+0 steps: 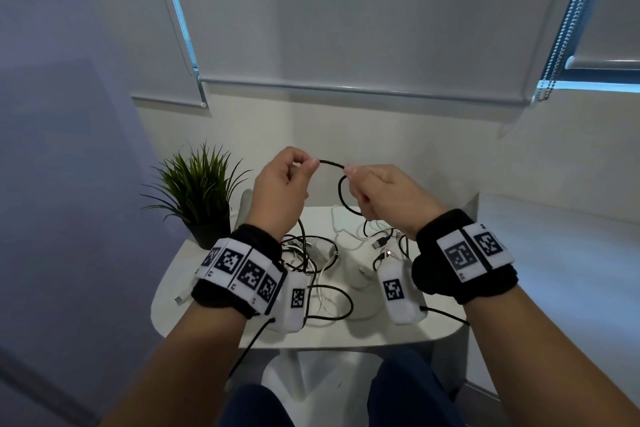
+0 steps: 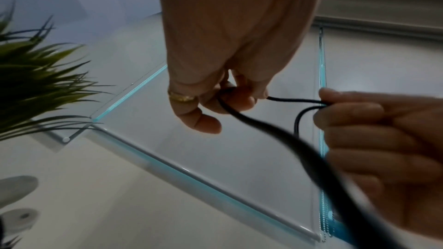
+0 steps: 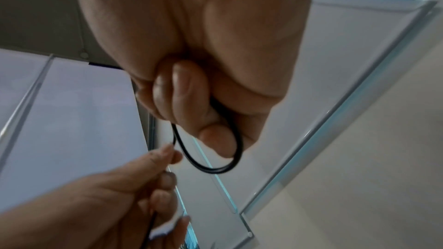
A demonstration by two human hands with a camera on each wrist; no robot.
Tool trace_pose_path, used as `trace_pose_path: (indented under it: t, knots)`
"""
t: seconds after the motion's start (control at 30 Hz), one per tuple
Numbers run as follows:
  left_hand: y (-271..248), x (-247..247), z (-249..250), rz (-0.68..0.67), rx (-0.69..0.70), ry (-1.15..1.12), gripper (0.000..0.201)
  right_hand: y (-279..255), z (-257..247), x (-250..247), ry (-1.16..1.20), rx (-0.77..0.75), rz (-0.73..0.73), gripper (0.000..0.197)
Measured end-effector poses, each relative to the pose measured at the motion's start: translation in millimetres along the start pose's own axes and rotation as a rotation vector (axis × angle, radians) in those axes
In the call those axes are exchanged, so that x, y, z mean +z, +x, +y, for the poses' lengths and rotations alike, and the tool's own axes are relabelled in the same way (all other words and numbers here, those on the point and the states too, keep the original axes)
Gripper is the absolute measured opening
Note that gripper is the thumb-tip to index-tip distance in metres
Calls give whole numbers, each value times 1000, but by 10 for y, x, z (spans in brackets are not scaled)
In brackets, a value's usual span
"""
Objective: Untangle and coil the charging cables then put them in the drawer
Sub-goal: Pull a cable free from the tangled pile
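Both hands are raised at the centre of the head frame: the left hand (image 1: 282,189) pinches a black cable (image 1: 331,164) between thumb and forefinger, and the right hand (image 1: 382,199) is curled round a small loop of the same cable, two turns showing in the right wrist view. Coiling looks to be the step in hand. Lower in the frame, the other cables (image 1: 313,262) lie tangled, black and white together, on the white table (image 1: 166,295), beside a potted plant (image 1: 199,189). No drawer shows. Next, the left hand probably needs to feed more slack toward the right-hand loop without dragging the tangle up.
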State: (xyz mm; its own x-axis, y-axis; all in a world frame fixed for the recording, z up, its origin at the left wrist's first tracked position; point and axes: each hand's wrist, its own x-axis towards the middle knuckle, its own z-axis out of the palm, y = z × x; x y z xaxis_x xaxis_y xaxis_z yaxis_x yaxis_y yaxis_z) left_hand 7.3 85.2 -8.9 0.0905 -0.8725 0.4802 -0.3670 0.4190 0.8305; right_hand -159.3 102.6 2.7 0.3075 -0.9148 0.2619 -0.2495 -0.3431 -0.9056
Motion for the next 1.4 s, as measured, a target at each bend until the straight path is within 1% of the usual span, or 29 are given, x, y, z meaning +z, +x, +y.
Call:
trace_pose_path:
  t: [0.07, 0.13, 0.27, 0.33, 0.4, 0.43, 0.5, 0.57, 0.6, 0.67, 0.73, 0.83, 0.9, 0.97, 1.03, 1.1, 1.17, 1.23, 1.3, 1.4]
  knots:
    - [-18, 42, -30, -62, -59, -17, 12, 5, -29, -6, 138, -13, 40, 47]
    - [-88, 88, -19, -158, -112, -19, 18, 5, -78, -8, 263, -13, 90, 46]
    - [-284, 161, 6, -432, -157, 73, 27, 26, -104, 1, 489, -1, 145, 43]
    - [-353, 172, -16, -540, -158, 121, 31, 49, -87, 0, 598, -10, 173, 41]
    - [-407, 149, -23, -600, -140, 176, 28, 90, -47, -26, 616, -26, 187, 38]
    - [-425, 123, -10, -620, -134, 177, 24, 114, -25, -41, 583, -30, 192, 37]
    - [-436, 59, 25, -649, -110, 160, 15, 150, 19, -65, 442, -60, 203, 35]
    - [-422, -11, 75, -636, -70, 131, 10, 158, 50, -73, 238, -91, 211, 30]
    - [-400, -43, 98, -605, -50, 111, 10, 147, 50, -72, 133, -93, 208, 28]
    - [-347, -107, 151, -509, -17, 60, 12, 120, 50, -62, -64, -85, 194, 26]
    - [-281, -157, 201, -401, 20, 17, 13, 103, 53, -42, -176, -66, 156, 27]
    - [-176, -210, 265, -239, 67, 2, 15, 67, 25, 13, -189, -7, 65, 32]
    - [-112, -223, 289, -145, 80, -6, 17, 49, -5, 21, -143, 20, 33, 37]
    - [-57, -213, 277, -81, 78, 11, 18, 16, -51, 17, -43, 60, -8, 42]
    - [-22, -190, 222, -48, 65, 39, 18, 4, -73, 22, -41, 74, -46, 44]
    - [-14, -149, 136, -55, 39, 71, 17, 1, -73, 31, -64, 66, -67, 46]
    - [-46, -97, 79, -111, 21, 91, 17, 5, -69, 28, 5, 75, -50, 47]
    - [-103, -49, 39, -206, -4, 131, 21, 11, -80, 16, 120, 72, -5, 48]
    - [-161, -34, 40, -326, -24, 237, 23, 16, -97, 0, 243, 64, 35, 46]
    - [-208, -40, 55, -501, -81, 348, 24, 20, -121, -33, 350, 75, 121, 42]
